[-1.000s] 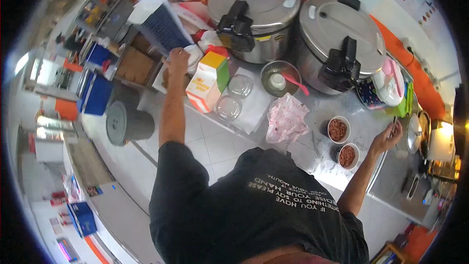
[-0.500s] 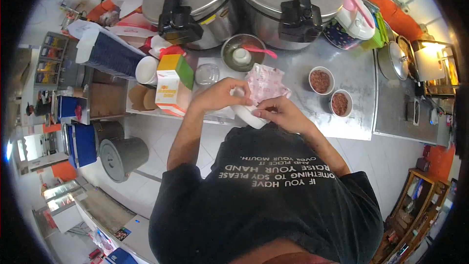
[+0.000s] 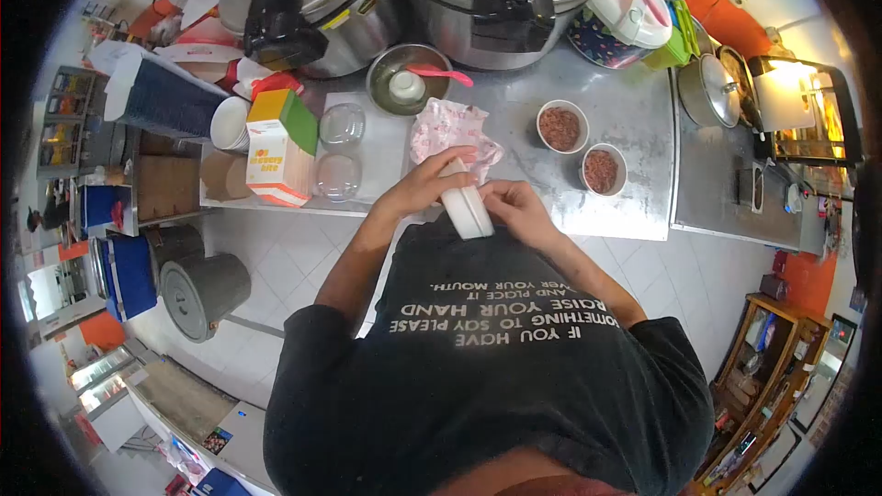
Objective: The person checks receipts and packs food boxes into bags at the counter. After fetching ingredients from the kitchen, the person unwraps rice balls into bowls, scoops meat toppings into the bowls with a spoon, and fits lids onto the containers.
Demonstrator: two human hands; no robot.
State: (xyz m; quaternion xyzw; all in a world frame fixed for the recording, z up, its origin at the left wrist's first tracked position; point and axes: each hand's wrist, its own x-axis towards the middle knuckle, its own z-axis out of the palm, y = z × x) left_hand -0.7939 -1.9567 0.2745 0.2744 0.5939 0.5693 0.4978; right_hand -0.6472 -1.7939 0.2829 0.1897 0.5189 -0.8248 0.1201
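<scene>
Close to my chest is a white, rounded, box-like container (image 3: 467, 211), standing on its edge with a seam along its side. My left hand (image 3: 430, 186) is closed around its upper part, thumb and fingers on either side. With curled fingers, my right hand (image 3: 519, 209) pinches at the container's right edge, its fingertips partly hidden. Just beyond the hands lies crumpled pink-and-white printed paper (image 3: 450, 129). Two white cups of reddish-brown food, a farther cup (image 3: 562, 126) and a nearer cup (image 3: 603, 171), stand to the right.
A metal bowl (image 3: 381, 92) holds a small white cup and a pink spoon (image 3: 441, 73). Clear plastic lids (image 3: 340, 174) lie beside an orange-and-green carton (image 3: 280, 152). Two large steel cookers (image 3: 501, 28) line the back of the steel counter (image 3: 634, 211).
The white container has turned more upright, showing its long side. My left hand has shifted from its top edge to grip around it. The whole view has swung to the right.
</scene>
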